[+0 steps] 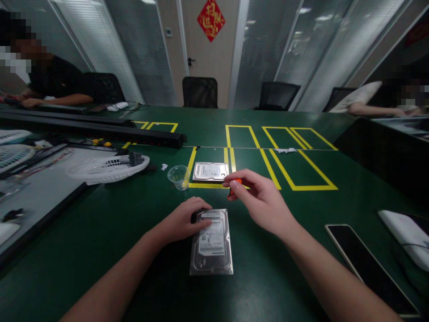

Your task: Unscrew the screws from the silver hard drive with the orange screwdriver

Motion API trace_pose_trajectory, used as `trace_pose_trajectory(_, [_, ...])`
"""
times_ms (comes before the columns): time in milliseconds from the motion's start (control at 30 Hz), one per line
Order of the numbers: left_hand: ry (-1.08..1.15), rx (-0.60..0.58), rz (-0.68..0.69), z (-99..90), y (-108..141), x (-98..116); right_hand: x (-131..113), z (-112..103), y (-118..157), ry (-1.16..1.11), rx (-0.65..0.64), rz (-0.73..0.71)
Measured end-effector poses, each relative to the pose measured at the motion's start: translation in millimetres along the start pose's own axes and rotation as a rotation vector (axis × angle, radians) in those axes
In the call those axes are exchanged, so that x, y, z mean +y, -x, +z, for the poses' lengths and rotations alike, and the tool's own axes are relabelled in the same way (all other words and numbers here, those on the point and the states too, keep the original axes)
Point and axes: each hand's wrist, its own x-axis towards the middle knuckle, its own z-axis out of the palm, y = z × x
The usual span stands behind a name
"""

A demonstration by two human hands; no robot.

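Note:
A silver hard drive with a white label (214, 257) lies flat on the green table in front of me. My left hand (189, 219) rests on its upper left part, thumb across the label and fingers over the far edge. Above the drive's far right corner, my right hand (259, 199) pinches a small orange and black screwdriver (232, 193), its tip pointing down near that corner without visible contact. A second hard drive (210, 171) lies farther off, inside a yellow tape outline. Left of it stands a clear plastic cup (178, 178).
At the right lie a phone (365, 264) and a white device (407, 235). White rackets (110, 169), a grey panel (53, 179) and long black bars (134, 133) occupy the left. People sit at both far sides. Paper scraps (284, 150) lie farther back.

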Motion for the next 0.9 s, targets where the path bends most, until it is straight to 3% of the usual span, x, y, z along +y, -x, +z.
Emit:
trace_pose_trajectory(567, [-0.008, -0.012, -0.008, -1.5, -1.0, 2.2, 3.4, -0.6, 1.3, 0.012, 0.036, 0.047])
trace_pose_trajectory(900, [0.001, -0.014, -0.017, -0.7, 0.3, 1.6, 4.7, -0.7, -0.4, -0.019, -0.034, -0.007])
